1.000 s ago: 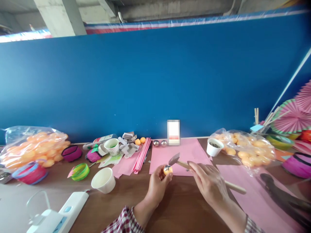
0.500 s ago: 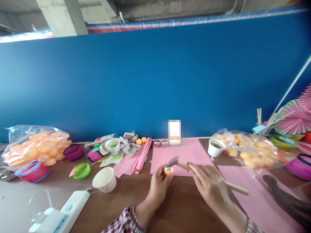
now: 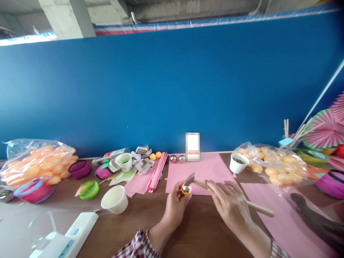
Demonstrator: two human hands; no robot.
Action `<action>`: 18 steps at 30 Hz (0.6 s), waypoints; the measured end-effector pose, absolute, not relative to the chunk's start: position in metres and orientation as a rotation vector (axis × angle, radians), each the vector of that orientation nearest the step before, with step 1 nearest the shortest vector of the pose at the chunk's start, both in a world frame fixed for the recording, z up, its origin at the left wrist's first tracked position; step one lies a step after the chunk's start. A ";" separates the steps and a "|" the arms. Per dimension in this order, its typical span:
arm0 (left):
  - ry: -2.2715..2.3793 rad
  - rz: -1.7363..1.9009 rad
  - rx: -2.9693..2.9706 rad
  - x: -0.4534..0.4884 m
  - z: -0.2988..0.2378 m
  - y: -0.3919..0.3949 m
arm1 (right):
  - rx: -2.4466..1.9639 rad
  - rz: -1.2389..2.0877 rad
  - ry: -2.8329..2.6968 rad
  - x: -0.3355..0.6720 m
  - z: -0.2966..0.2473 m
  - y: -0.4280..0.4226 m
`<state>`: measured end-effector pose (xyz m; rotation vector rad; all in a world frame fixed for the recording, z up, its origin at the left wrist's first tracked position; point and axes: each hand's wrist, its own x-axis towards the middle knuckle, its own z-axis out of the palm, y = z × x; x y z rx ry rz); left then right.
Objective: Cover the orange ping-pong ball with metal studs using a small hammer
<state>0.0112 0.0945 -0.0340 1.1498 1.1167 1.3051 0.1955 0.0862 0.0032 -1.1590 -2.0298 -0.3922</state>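
Note:
Between the thumb and fingers of my left hand is an orange ping-pong ball. Shiny silver tacks cover part of its upper side. My right hand is wrapped round the wooden handle of a hammer. The metal head sits right by the top of the ball; whether it touches cannot be told. Two silver-covered balls lie on a pink sheet beyond my hands. To the right, a white paper cup holds small dark metallic pieces.
Bags of orange balls lie at far left and right. Nearer left stand a white cup and a power strip. Folded pink paper and grey scraps lie behind. A blue panel closes off the back.
The ball has turned a little in my left hand, so more of its silver side faces up. The hammer head has shifted slightly left. Both hands keep their grip.

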 end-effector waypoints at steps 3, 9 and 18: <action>1.111 1.308 1.154 0.011 -0.033 0.094 | -1.175 -0.368 -2.028 0.195 0.004 0.085; 1.119 1.322 1.168 0.010 -0.030 0.093 | -1.173 -0.377 -1.995 0.197 0.004 0.084; 1.140 1.351 1.122 0.012 -0.033 0.094 | -1.195 -0.369 -1.996 0.200 0.006 0.084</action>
